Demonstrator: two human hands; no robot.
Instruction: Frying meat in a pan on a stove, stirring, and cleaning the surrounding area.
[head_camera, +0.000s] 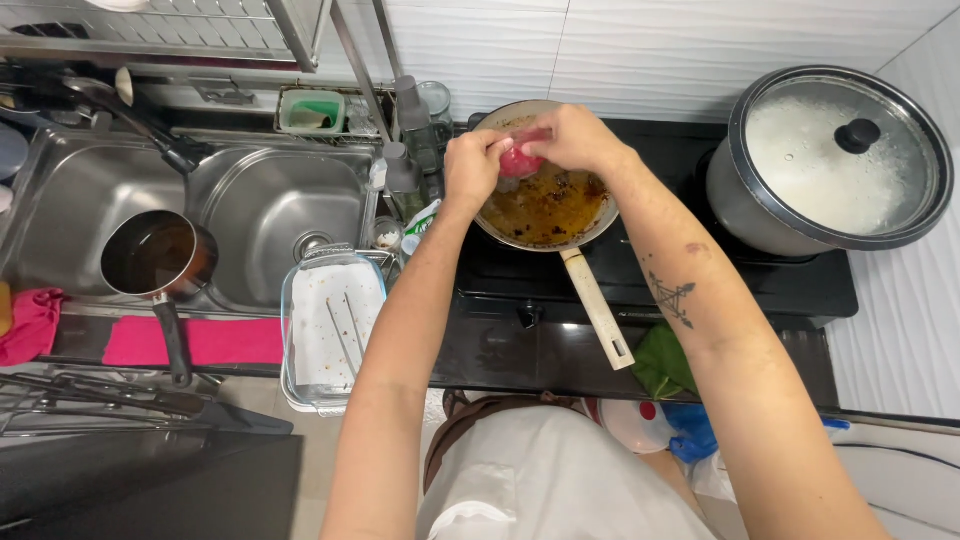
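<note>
Both forearms reach up from the bottom edge toward the stove (780, 285). At far left, a saucepan (158, 256) of dark liquid sits in the sink (270, 215), with a glass dish (333, 325) just right of it. Next, the left hand (470, 165) pinches a small red packet (520, 160) above the pan (545, 205) of brown sauce; the right hand (575, 135) grips the packet's top. Farthest right stands 1 lidded pot (825, 160).
</note>
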